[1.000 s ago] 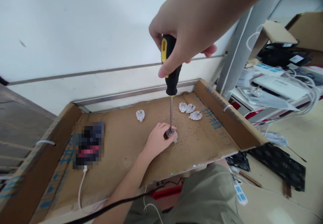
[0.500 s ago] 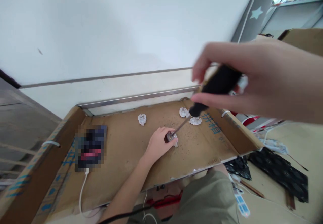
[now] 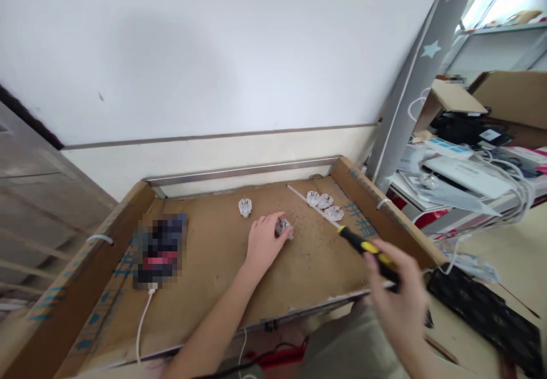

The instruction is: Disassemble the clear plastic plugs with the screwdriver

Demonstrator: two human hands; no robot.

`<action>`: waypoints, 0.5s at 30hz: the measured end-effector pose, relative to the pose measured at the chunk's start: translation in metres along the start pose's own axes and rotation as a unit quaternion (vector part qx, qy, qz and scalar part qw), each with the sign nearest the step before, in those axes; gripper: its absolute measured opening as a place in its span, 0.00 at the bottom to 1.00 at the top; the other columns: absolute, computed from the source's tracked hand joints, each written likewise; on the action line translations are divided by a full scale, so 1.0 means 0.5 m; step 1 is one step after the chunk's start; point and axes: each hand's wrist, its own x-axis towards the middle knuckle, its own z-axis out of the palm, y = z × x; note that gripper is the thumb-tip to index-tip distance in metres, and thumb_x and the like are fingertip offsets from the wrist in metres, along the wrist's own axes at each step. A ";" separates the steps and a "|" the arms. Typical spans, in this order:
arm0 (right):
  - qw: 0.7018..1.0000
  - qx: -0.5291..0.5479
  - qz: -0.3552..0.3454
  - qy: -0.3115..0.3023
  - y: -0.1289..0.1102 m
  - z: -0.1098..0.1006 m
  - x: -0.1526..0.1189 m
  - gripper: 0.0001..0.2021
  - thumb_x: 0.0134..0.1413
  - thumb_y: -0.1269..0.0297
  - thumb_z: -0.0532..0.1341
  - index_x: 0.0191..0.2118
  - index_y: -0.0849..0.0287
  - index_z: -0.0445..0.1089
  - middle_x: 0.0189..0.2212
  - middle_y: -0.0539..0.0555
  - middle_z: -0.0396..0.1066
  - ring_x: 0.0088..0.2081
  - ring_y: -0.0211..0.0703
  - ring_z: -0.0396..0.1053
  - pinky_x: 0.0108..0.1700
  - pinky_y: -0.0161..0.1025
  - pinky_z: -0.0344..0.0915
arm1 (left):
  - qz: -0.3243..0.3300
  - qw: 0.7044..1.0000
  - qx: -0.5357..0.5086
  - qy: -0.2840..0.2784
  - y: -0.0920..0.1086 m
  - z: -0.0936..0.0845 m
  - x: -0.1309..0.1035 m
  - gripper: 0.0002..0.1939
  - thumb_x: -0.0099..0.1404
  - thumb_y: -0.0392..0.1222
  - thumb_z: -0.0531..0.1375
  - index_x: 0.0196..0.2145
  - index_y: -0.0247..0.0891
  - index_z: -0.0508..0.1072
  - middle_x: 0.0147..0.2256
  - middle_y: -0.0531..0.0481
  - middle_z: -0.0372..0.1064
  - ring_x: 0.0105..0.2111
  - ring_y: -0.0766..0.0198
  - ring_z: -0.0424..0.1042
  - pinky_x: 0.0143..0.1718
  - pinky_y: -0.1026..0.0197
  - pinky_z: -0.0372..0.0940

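My left hand [image 3: 265, 240] rests on the cardboard, thumb and fingers closed round a clear electrical plug [image 3: 282, 228] with its metal pins up. In my right hand [image 3: 399, 288] is a screwdriver [image 3: 361, 245] with a black and yellow handle. Its long shaft points up and left across the cardboard, apart from the held plug. Three similar clear plugs [image 3: 334, 213] sit close together behind and beside the shaft. Another clear plug [image 3: 245, 207] stands alone beyond my left hand. Dark specks are scattered around the held plug.
The cardboard tray [image 3: 205, 276] has raised sides, with a white cable tie [image 3: 99, 238] at the left. A blurred-out device [image 3: 160, 251] with a white cable lies on it. White panels stand behind. To the right, a cluttered shelf [image 3: 465, 179] and a black sheet-like item [image 3: 487, 316] are visible.
My right hand has come down and back with the screwdriver, whose tip has left the held plug. My left hand still grips that plug. The view has shifted slightly.
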 end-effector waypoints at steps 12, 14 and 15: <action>0.968 -0.051 -0.029 -0.245 -0.016 0.143 -0.008 0.07 0.54 0.66 0.52 0.38 0.56 0.64 0.35 0.51 0.64 0.36 0.37 0.65 0.39 0.34 0.62 | 0.043 0.996 -0.003 -0.073 -0.012 -0.024 0.021 0.13 0.64 0.42 0.56 0.47 0.41 0.67 0.42 0.49 0.72 0.44 0.56 0.68 0.45 0.52 0.59; 0.966 -0.060 -0.017 -0.251 -0.020 0.150 -0.005 0.06 0.53 0.66 0.53 0.37 0.55 0.64 0.35 0.51 0.64 0.36 0.37 0.65 0.37 0.34 0.61 | 0.069 0.994 -0.004 -0.088 -0.018 -0.029 0.026 0.12 0.64 0.43 0.56 0.46 0.42 0.68 0.43 0.50 0.72 0.44 0.57 0.68 0.46 0.52 0.58; 0.966 -0.065 -0.009 -0.251 -0.022 0.153 -0.006 0.06 0.52 0.66 0.53 0.37 0.55 0.64 0.35 0.50 0.63 0.36 0.37 0.65 0.36 0.33 0.61 | 0.072 0.994 -0.009 -0.082 -0.021 -0.029 0.026 0.12 0.64 0.44 0.56 0.46 0.43 0.68 0.43 0.50 0.72 0.45 0.57 0.68 0.47 0.52 0.58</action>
